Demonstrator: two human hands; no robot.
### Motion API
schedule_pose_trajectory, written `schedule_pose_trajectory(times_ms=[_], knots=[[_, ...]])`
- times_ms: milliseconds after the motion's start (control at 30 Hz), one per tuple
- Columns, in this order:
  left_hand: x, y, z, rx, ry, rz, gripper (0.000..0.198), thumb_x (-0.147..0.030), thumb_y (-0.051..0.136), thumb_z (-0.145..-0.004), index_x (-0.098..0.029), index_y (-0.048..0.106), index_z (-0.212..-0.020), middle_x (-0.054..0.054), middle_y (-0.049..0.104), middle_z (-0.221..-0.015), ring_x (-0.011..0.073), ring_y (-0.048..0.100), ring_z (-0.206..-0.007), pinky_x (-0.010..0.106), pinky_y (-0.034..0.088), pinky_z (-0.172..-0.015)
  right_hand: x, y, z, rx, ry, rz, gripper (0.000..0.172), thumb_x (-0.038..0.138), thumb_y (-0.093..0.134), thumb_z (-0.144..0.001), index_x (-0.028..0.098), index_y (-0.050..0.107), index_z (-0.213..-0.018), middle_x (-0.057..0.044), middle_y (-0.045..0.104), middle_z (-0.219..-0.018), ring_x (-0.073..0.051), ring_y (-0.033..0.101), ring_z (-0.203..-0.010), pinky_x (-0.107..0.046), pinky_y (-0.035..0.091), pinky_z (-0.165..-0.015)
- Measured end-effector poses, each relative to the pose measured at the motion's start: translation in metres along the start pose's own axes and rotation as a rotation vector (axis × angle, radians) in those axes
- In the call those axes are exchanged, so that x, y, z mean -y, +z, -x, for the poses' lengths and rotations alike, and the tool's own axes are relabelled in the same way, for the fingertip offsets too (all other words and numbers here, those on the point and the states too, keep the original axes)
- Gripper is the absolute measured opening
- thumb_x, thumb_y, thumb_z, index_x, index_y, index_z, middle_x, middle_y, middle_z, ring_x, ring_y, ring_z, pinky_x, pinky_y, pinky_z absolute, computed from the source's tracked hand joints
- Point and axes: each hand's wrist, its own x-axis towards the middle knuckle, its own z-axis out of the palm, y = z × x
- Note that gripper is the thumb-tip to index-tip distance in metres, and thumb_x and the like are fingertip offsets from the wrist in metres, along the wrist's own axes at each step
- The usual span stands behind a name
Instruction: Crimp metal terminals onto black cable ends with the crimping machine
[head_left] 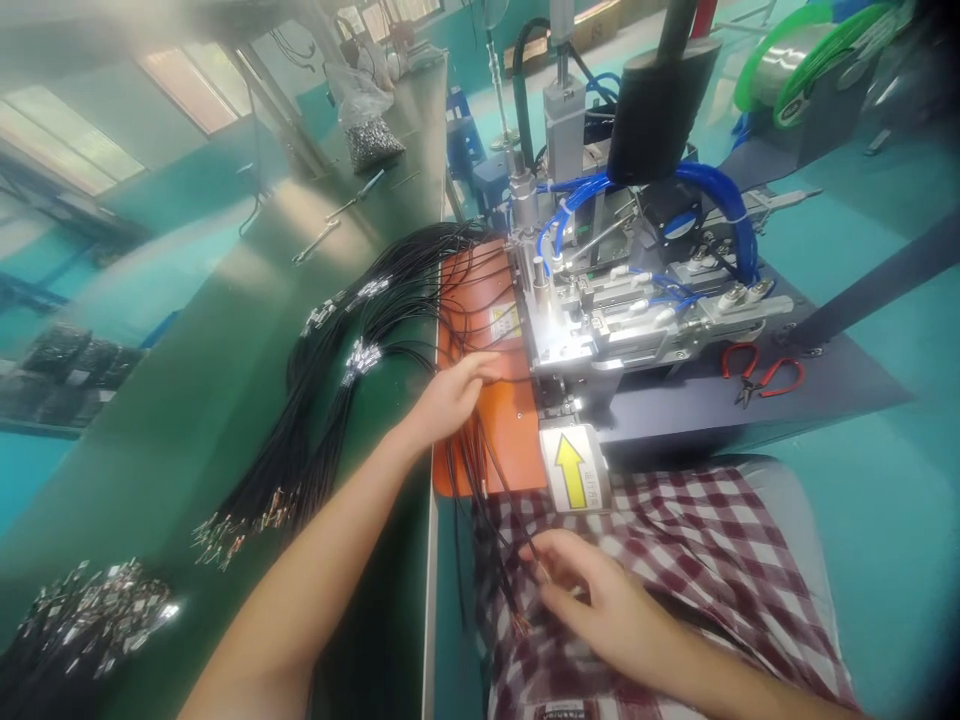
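Note:
My left hand (454,398) is over the orange plate (495,450), its fingers pinched on a thin black cable that runs toward the machine's edge. Lower down, above my lap, my right hand (581,585) has its thumb and fingers curled around the end of a black cable. Beside it a bunch of black cables (474,465) hangs off the plate, with coppery ends low down. The machine (570,330), metal with blue air hoses, stands right of the plate. More black cables (405,250) sweep from the plate onto the green table.
On the green table (225,400) lie cable bundles (105,610) with shiny metal ends, a wrench (316,243) and a bag of small parts (367,135). Red-handled pliers (761,378) rest on the machine's base. A white roll with a yellow arrow (572,470) sits by my lap. A green spool (795,65) stands behind.

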Motion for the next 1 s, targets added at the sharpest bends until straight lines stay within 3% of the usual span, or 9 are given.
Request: schedule_pose_trajectory(times_ms=[67,133,300,467,633,867,1000], knots=[[0.0,0.0,-0.001,0.002,-0.002,0.009,0.042,-0.013,0.039,-0.09,-0.016,0.047,-0.13,0.01,0.069,-0.114,0.0181,0.063,-0.111,0.04,0.044,-0.103,0.004,-0.001,0.001,-0.007,-0.048,0.041,0.012,0.017,0.054,-0.083,0.021,0.06,-0.093,-0.002,0.061,-0.098,-0.018,0.059,-0.095,-0.029,0.044,-0.086],[0.0,0.0,-0.001,0.001,-0.003,0.018,0.041,-0.013,0.039,-0.089,-0.016,0.048,-0.13,0.01,0.07,-0.113,0.0181,0.063,-0.11,0.04,0.044,-0.103,0.009,-0.002,0.002,0.003,-0.028,0.032,0.006,0.02,0.054,-0.085,0.021,0.06,-0.087,-0.002,0.062,-0.096,-0.018,0.059,-0.091,-0.028,0.045,-0.081],[0.0,0.0,-0.002,-0.015,-0.005,0.03,0.041,-0.014,0.041,-0.088,-0.017,0.05,-0.128,0.009,0.07,-0.111,0.0185,0.064,-0.108,0.041,0.045,-0.102,0.017,-0.001,0.003,0.077,0.083,-0.147,0.019,0.029,0.047,-0.093,0.019,0.061,-0.085,0.0,0.064,-0.077,-0.015,0.061,-0.07,-0.025,0.047,-0.066],[0.001,0.0,-0.002,-0.021,-0.006,0.033,0.041,-0.014,0.042,-0.088,-0.018,0.05,-0.128,0.008,0.071,-0.11,0.0187,0.064,-0.107,0.041,0.044,-0.102,0.02,-0.001,0.002,0.058,0.076,-0.199,0.015,0.03,0.055,-0.089,0.018,0.06,-0.081,0.001,0.062,-0.074,-0.013,0.059,-0.066,-0.024,0.047,-0.063],[0.006,0.0,-0.004,-0.013,0.004,0.038,0.042,-0.013,0.042,-0.087,-0.017,0.051,-0.128,0.009,0.07,-0.109,0.0187,0.064,-0.107,0.041,0.045,-0.102,0.027,-0.003,0.003,0.085,0.068,-0.207,0.022,0.033,0.053,-0.09,0.018,0.055,-0.075,0.0,0.062,-0.073,-0.012,0.058,-0.063,-0.024,0.046,-0.062],[-0.001,-0.003,-0.003,-0.03,0.037,0.03,0.04,-0.014,0.041,-0.088,-0.016,0.052,-0.127,0.011,0.069,-0.112,0.0183,0.065,-0.105,0.037,0.051,-0.096,0.035,-0.01,0.007,0.095,0.017,-0.097,0.028,0.037,0.047,-0.094,0.019,0.055,-0.074,0.0,0.064,-0.074,-0.014,0.06,-0.067,-0.025,0.045,-0.064],[-0.018,-0.02,0.011,-0.059,0.058,-0.04,0.033,-0.019,0.04,-0.092,-0.017,0.057,-0.121,0.01,0.069,-0.111,0.0188,0.065,-0.1,0.034,0.054,-0.087,0.049,-0.018,0.007,-0.01,-0.108,0.17,0.029,0.033,0.043,-0.096,0.021,0.05,-0.07,0.0,0.061,-0.07,-0.015,0.057,-0.065,-0.026,0.04,-0.06]])
